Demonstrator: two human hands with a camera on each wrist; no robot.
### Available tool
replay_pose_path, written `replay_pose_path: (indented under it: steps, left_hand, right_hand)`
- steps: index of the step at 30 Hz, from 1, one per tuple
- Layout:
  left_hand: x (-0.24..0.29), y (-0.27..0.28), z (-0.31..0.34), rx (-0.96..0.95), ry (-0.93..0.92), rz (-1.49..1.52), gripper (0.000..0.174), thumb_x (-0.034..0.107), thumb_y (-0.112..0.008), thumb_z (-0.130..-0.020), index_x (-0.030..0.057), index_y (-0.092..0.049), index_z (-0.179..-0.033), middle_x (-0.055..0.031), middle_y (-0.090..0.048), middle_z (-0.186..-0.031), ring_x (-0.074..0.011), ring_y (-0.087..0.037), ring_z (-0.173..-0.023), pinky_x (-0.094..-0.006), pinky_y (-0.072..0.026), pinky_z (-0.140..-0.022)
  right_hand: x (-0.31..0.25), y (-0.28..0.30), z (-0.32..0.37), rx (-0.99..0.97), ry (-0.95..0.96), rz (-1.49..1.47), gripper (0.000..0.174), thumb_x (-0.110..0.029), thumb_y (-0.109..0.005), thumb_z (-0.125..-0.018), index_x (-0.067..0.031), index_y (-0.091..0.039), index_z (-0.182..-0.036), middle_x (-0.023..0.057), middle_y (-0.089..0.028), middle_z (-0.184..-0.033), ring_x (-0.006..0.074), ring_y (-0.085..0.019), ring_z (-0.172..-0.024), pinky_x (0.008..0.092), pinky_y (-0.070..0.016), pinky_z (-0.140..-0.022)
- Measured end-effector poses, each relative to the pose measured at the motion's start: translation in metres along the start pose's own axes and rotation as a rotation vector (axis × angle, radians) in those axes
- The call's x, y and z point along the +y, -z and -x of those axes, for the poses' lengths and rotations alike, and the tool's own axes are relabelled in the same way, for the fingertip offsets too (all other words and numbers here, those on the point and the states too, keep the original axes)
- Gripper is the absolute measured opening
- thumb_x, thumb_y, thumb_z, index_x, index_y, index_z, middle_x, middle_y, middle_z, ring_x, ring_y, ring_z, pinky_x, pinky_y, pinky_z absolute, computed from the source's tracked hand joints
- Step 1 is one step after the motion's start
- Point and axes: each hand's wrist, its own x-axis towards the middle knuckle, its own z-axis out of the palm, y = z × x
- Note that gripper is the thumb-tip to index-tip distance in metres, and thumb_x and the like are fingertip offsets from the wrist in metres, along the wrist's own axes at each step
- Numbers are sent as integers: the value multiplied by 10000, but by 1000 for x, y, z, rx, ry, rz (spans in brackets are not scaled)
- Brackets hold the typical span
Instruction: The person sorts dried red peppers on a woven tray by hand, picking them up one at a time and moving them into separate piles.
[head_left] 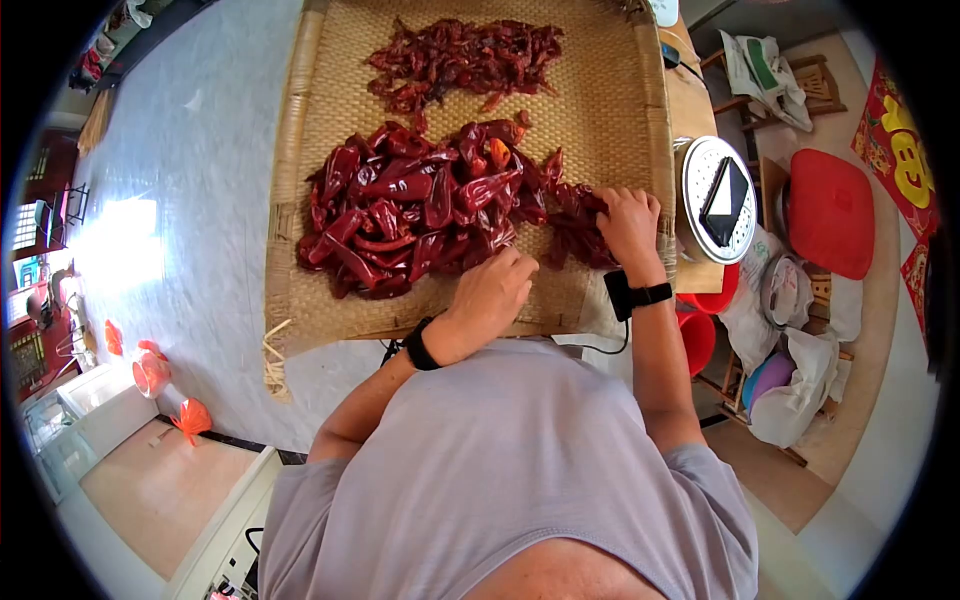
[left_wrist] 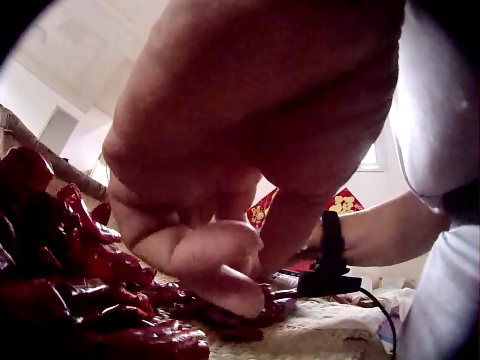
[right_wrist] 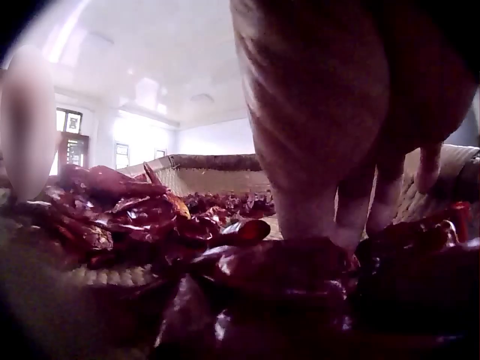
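Glossy dark-red peppers form a large pile on a woven tray; smaller, darker pieces lie at its far end. My left hand is at the pile's near edge. In the left wrist view, its curled fingers and thumb pinch at a dark red pepper. My right hand rests over a smaller group of peppers at the right. Its fingers point down onto the peppers in the right wrist view, thumb spread away; fingertips are partly hidden.
The tray's raised rim runs close beside my right hand. Beyond it stands a round metal container with a perforated white top and a black item on it. A black cable hangs from the right wrist strap, near the tray's front edge.
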Motion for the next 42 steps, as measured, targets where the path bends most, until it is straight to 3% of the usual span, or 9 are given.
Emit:
replay_pose_path:
  steps: [9,12,15,18,22,28,34,38,42]
  left_hand:
    - [-6,-5,9,-143,-34,34,255,113,-588,-896,90,-606,-1149,-113,-580,-1081,-353,-621,-978,-471,-514,-797]
    - [-9,-6,10,-125,-40,38,253,116,-590,-893,87,-602,-1145,-120,-576,-1068,-360,-621,-969,-473,-513,-795]
    - [-7,-5,9,-185,-10,-12,245,114,-596,-890,82,-599,-1133,-125,-574,-1056,-362,-621,-963,-473,-512,-799]
    - [-7,-5,8,-216,-18,-47,239,113,-602,-888,78,-599,-1125,-126,-575,-1050,-363,-619,-962,-472,-512,-804]
    - [-14,-9,9,-185,-53,16,251,116,-613,-887,79,-604,-1135,-126,-579,-1055,-362,-616,-971,-468,-512,-809]
    - [-17,-8,12,-192,-68,39,268,103,-626,-884,76,-604,-1150,-120,-583,-1074,-353,-611,-986,-461,-510,-819]
    - [-10,-3,9,-95,-38,83,281,101,-634,-885,76,-597,-1162,-116,-573,-1182,-334,-619,-1035,-434,-527,-822]
    - [1,0,3,27,19,142,361,103,-648,-875,86,-566,-1227,-111,-514,-1317,-329,-633,-1034,-423,-537,-825]
    - [-1,-3,-1,74,-105,108,510,89,-658,-855,64,-497,-1338,-124,-425,-1461,-363,-651,-1013,-465,-545,-840]
  right_hand:
    - [-3,15,-1,38,-139,-84,258,-141,-706,-788,-136,-717,-1046,58,-709,-983,288,-613,-1021,439,-430,-964]
    - [-7,22,0,70,-242,-333,270,-139,-723,-800,-108,-708,-1068,94,-701,-1030,315,-621,-1021,433,-479,-909]
    - [-36,35,5,-34,-336,-982,326,-140,-741,-813,-87,-685,-1129,130,-690,-1060,337,-627,-1017,421,-503,-886]
    - [-42,30,7,3,-112,-648,381,-147,-748,-826,-78,-656,-1189,147,-681,-1079,341,-617,-1042,425,-495,-914]
    - [-42,10,10,-104,-154,-210,370,-189,-738,-848,-91,-653,-1194,133,-674,-1161,334,-599,-1099,446,-473,-923]
    - [-31,1,9,66,-135,-202,321,-217,-683,-904,-116,-642,-1206,126,-706,-1060,324,-628,-1055,455,-481,-887]
    - [-45,28,30,84,-341,-578,246,-214,-641,-951,-81,-604,-1155,166,-726,-894,363,-694,-807,451,-526,-686]
    - [-62,-7,65,-24,-458,-958,206,-152,-627,-960,-48,-583,-1132,177,-723,-917,314,-713,-819,402,-534,-700]
    - [-72,-27,83,-139,-141,-978,227,-101,-636,-922,-38,-597,-1137,174,-697,-984,329,-686,-867,413,-533,-729]
